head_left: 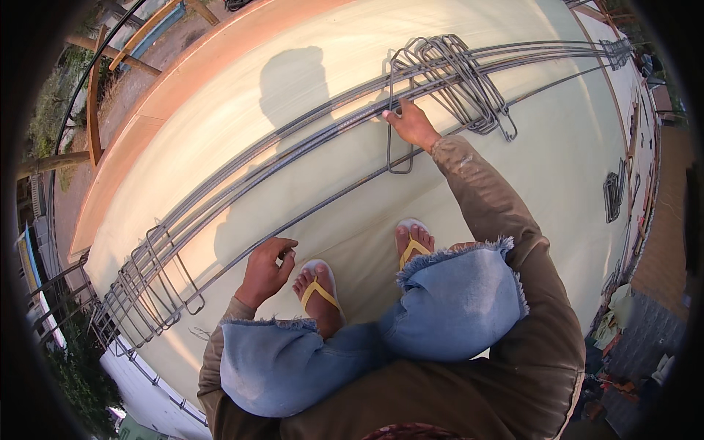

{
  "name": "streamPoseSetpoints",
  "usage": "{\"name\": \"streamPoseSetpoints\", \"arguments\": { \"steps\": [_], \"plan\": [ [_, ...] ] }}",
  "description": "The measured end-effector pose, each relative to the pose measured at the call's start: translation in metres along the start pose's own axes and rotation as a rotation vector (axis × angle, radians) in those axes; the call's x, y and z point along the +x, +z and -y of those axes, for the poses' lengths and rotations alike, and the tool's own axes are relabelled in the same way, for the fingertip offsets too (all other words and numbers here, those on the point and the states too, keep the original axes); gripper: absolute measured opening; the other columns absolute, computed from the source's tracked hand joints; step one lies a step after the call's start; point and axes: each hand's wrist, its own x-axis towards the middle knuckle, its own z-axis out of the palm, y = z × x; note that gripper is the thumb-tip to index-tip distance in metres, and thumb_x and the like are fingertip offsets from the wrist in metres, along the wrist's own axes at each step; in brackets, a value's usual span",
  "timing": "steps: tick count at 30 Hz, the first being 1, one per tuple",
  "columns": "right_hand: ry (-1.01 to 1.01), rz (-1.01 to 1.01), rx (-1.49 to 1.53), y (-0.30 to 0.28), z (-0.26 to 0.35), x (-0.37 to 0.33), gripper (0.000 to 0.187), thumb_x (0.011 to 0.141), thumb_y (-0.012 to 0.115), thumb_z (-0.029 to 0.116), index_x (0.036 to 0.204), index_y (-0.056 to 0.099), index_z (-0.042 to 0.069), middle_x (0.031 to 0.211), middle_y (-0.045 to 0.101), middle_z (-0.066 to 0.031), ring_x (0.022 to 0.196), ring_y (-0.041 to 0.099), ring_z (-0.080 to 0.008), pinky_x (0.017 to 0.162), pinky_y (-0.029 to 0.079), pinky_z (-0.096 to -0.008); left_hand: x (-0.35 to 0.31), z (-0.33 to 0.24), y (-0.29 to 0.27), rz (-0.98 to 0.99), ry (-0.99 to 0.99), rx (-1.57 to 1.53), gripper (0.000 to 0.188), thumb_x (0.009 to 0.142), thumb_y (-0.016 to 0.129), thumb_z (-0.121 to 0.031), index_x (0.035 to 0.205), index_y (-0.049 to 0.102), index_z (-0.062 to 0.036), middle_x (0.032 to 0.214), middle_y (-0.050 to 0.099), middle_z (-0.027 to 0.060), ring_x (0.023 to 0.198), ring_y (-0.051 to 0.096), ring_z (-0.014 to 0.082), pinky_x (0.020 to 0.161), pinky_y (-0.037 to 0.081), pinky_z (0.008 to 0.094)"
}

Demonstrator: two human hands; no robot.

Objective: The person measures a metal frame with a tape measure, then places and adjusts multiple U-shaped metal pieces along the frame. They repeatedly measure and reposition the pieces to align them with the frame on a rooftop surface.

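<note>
My right hand (414, 126) is closed on a rectangular steel stirrup (400, 171), its thumb and fingers at the stirrup's left side beside the long bars. Just to the right of it, a bunch of stirrups (469, 92) hangs slanted and overlapping around the long steel reinforcing bars (293, 150). A single bar (293, 221) runs nearer to me, below the others. My left hand (268, 271) is by my left foot, near that bar, with nothing in it; its index finger points out and the thumb stands apart.
More stirrups (158, 275) are spread around the bars' left end, and others gather at the far right end. Loose stirrups (614, 192) lie on the pale surface (513, 191) at right. My sandalled feet (319, 293) stand on it. Wooden poles (94, 110) rise beyond the orange-brown edge.
</note>
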Motion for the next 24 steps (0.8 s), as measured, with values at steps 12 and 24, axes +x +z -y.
{"name": "streamPoseSetpoints", "arguments": {
  "steps": [12, 24],
  "plan": [
    [0.176, 0.341, 0.672, 0.017, -0.023, 0.010, 0.027, 0.098, 0.054, 0.009, 0.121, 0.052, -0.003, 0.100, 0.061, -0.0130, 0.078, 0.069, -0.0211, 0.062, 0.059, -0.0315, -0.168, -0.009, 0.076, -0.396, -0.818, -0.193, 0.022, 0.094, 0.065, -0.013, 0.112, 0.069, -0.0011, 0.091, 0.073, 0.0150, 0.081, 0.070, 0.0246, 0.074, 0.055, 0.0366],
    [0.125, 0.455, 0.510, -0.021, -0.036, 0.007, 0.033, 0.096, 0.062, 0.016, 0.118, 0.050, -0.004, 0.091, 0.061, -0.0105, 0.075, 0.067, -0.0186, 0.064, 0.057, -0.0311, 0.024, 0.007, -0.012, 0.014, -0.260, -0.162, 0.025, 0.092, 0.061, -0.016, 0.107, 0.070, 0.0019, 0.098, 0.074, 0.0189, 0.089, 0.071, 0.0322, 0.081, 0.056, 0.0408]
  ]
}}
